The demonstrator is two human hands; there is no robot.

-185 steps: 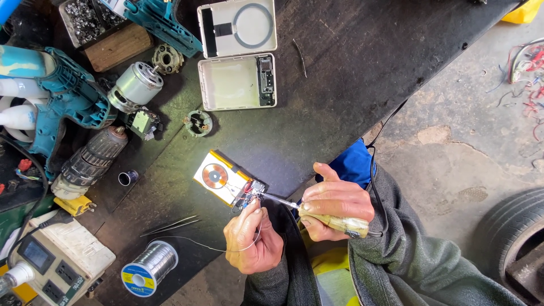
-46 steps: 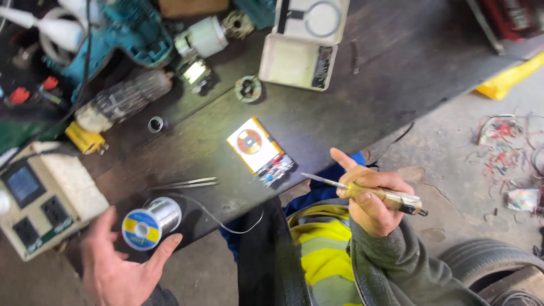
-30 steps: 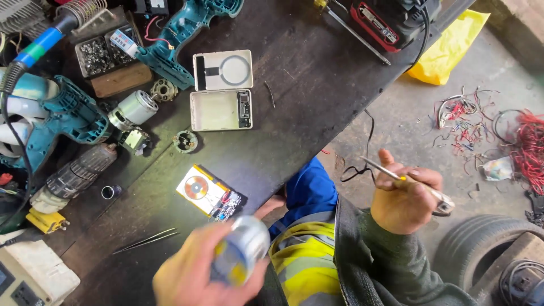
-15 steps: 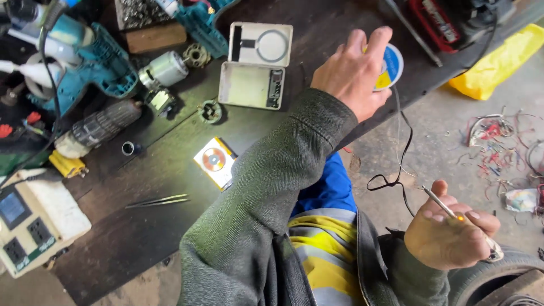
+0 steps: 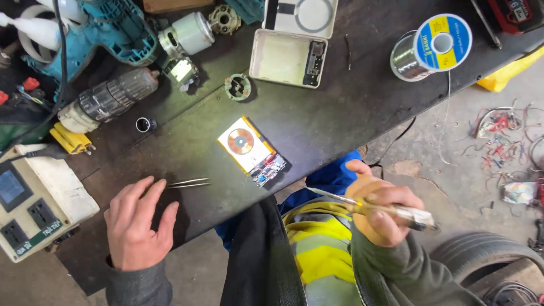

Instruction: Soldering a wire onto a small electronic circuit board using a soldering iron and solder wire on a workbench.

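My left hand [image 5: 137, 224] lay open, fingertips at the thin steel tweezers [image 5: 187, 183] on the dark metal bench [image 5: 340, 119]: light, springy, slippery, best pinched mid-length. My right hand [image 5: 381, 211] gripped a slim yellow-handled soldering iron [image 5: 371, 206] off the bench edge.

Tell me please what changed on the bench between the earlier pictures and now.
The solder spool moved from the near left edge of the bench to its far right side; the left hand carried it there, let it go and now rests flat beside the tweezers. The right hand still holds the soldering iron, now drawn back off the circuit board. The board and the drills stayed in place.
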